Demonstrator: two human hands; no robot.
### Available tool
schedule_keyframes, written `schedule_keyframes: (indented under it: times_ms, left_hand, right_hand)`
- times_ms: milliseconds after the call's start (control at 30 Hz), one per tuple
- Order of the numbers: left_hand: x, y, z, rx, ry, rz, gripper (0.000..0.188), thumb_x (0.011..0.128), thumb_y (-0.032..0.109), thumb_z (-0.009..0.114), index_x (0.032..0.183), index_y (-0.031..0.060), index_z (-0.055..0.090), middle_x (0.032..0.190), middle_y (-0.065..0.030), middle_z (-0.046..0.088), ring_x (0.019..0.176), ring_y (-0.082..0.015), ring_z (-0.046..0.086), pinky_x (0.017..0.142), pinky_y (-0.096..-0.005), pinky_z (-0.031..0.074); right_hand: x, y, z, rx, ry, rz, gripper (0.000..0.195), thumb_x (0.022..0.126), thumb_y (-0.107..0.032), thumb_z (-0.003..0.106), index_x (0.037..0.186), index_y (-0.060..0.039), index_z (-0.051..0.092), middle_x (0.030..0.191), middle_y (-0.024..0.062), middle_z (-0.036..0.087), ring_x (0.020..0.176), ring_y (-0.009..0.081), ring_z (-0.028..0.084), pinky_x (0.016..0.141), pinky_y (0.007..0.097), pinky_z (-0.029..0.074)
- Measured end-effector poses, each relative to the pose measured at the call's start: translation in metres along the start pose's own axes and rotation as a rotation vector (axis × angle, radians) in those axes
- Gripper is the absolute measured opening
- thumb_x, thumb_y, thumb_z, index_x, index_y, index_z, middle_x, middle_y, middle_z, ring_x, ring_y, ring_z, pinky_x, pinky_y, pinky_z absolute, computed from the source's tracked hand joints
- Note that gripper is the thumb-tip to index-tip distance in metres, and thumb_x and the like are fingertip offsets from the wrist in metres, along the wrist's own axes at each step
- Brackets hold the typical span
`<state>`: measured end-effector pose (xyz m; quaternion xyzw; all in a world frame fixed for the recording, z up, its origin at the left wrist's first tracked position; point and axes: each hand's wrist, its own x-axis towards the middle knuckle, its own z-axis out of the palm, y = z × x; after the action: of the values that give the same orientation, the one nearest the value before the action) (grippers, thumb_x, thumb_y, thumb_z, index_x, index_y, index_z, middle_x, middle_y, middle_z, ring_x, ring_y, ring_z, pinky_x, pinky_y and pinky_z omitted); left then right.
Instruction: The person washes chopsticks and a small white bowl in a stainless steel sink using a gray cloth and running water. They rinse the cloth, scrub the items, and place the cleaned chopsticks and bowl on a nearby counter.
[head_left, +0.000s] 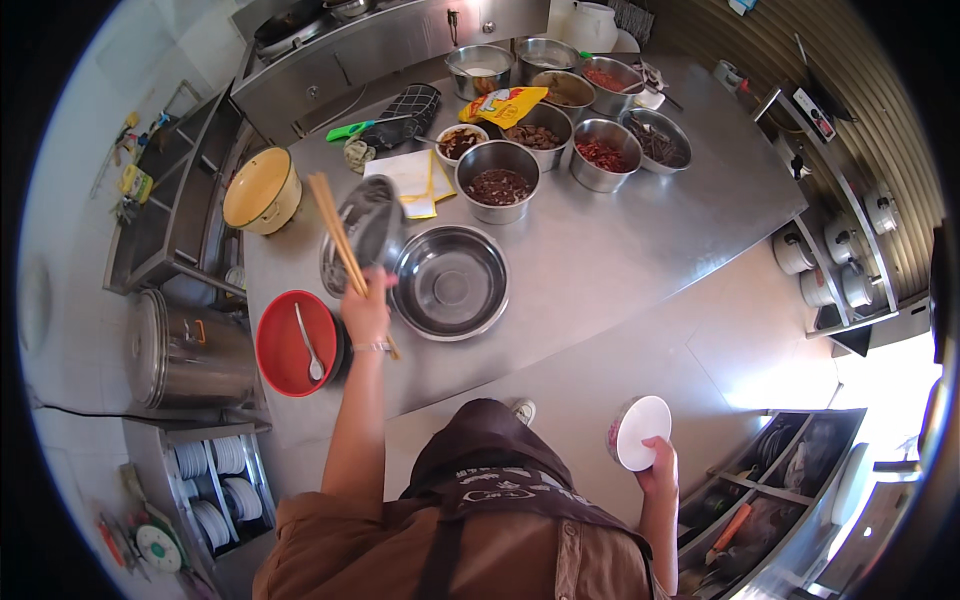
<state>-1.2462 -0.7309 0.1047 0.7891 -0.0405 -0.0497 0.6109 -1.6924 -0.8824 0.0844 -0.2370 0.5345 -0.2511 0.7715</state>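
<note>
My left hand (366, 309) grips a bundle of long wooden chopsticks (335, 225). Right at its fingers is a tilted, motion-blurred steel basin (379, 225); whether the fingers also pinch its rim, I cannot tell. Beside it a wide steel basin (450, 287) lies on the table with nothing inside. Left of the hand, a red bowl (281, 345) contains a white spoon (307, 341). Off the table's front edge, my right hand (657, 466) holds a white bowl (643, 431) with a pink pattern outside, its thumb over the rim.
On the steel table (592, 255) stand a yellow enamel pot (262, 191) and several steel pots, including one of dark sauce (498, 187) and one of dried chillies (606, 154). A yellow packet (504, 106) lies across pots. A large lidded stockpot (199, 349) is at left, shelves (772, 487) at right.
</note>
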Motion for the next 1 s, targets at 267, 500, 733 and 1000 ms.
schedule_keyframes:
  times_ms: [267,500,733,1000]
  left_hand:
    - [-0.078,-0.017,-0.004,0.463,-0.347,0.167,0.043,0.071,0.011,0.056,0.114,0.0081,0.049,0.077,-0.0094,0.061,0.068,-0.0148,0.057,0.065,-0.0268,0.045]
    - [-0.052,-0.039,0.016,0.201,0.036,-0.321,0.05,0.072,0.034,0.067,0.103,0.0025,0.045,0.062,-0.0018,0.045,0.04,-0.0104,0.041,0.037,-0.0256,0.036]
    - [-0.03,-0.088,0.037,-0.025,-0.035,-0.635,0.013,0.069,0.015,0.061,0.065,0.0085,0.05,0.052,0.0004,0.041,0.035,-0.0093,0.035,0.032,-0.0221,0.029]
    - [-0.154,-0.007,0.107,0.022,0.062,-0.371,0.008,0.065,0.007,0.058,0.067,0.0021,0.053,0.054,-0.0033,0.049,0.036,-0.0103,0.039,0.034,-0.0215,0.03]
  right_hand:
    - [0.037,-0.031,0.02,0.04,-0.053,0.019,0.05,0.066,-0.004,0.047,0.115,0.0029,0.04,0.104,0.016,0.05,0.095,0.0285,0.052,0.081,0.0381,0.045]
    - [0.054,-0.054,-0.008,0.14,-0.02,0.062,0.053,0.066,-0.004,0.045,0.118,-0.0005,0.038,0.105,0.0134,0.048,0.095,0.0261,0.05,0.082,0.0368,0.043]
    - [0.085,-0.101,-0.103,0.321,0.046,-0.019,0.051,0.065,-0.004,0.046,0.116,-0.0009,0.04,0.102,0.0123,0.048,0.092,0.0247,0.05,0.079,0.0341,0.043]
    - [0.153,-0.19,-0.278,0.398,0.14,-0.062,0.05,0.064,-0.002,0.046,0.113,-0.0019,0.043,0.098,0.0099,0.052,0.087,0.0214,0.053,0.075,0.033,0.046]
